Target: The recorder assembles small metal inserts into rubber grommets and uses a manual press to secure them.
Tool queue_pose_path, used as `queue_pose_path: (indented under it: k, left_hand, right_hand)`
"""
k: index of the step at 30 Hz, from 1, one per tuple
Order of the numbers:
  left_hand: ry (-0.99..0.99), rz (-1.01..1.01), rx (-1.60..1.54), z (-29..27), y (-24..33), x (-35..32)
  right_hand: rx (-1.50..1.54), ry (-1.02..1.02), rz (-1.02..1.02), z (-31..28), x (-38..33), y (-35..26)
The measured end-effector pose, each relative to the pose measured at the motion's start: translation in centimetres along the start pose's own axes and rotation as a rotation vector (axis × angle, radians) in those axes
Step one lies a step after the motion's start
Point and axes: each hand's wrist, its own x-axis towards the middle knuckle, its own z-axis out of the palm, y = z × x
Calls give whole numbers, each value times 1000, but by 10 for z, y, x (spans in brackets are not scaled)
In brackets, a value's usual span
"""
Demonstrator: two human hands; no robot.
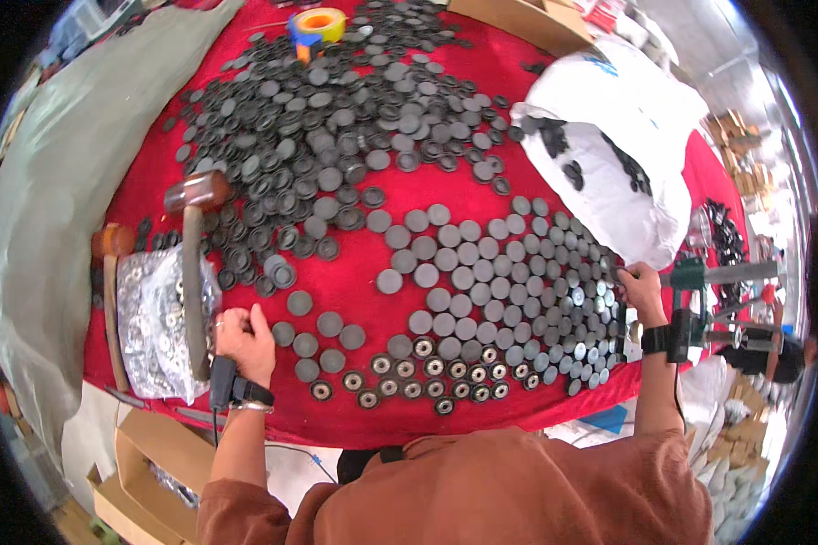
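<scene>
My left hand has its fingers curled beside a clear plastic bag of small metal parts. Lying over that bag is a mallet with an amber-brown head; its handle is just left of my fingers, and whatever they hold is hidden. On the right, my right hand is closed at the edge of the laid-out grey discs, and what sits between its fingertips is too small to make out. Several discs with shiny metal centres lie along the near side of this spread.
A big heap of loose black caps covers the far left of the red cloth. A white sack with black pieces lies far right, near a green-and-metal clamp. Tape rolls lie at the back; a cardboard box stands lower left.
</scene>
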Motion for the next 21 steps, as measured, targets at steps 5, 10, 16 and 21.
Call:
queue_pose_path:
  k: [5,10,16,21]
  left_hand:
    - [-40,-12,28,3,-4,-1]
    - [-48,-49,-1,6,-2,-3]
    - [-14,4,21,8,-4,-2]
    - [-74,8,37,5,-1,2]
  right_hand:
    - [-589,221,-169,-17,37,100]
    - [-766,317,-198,2,-6,-10]
    - [-180,45,-677,130,38,-156]
    - [-330,77,-584,171,68,-190]
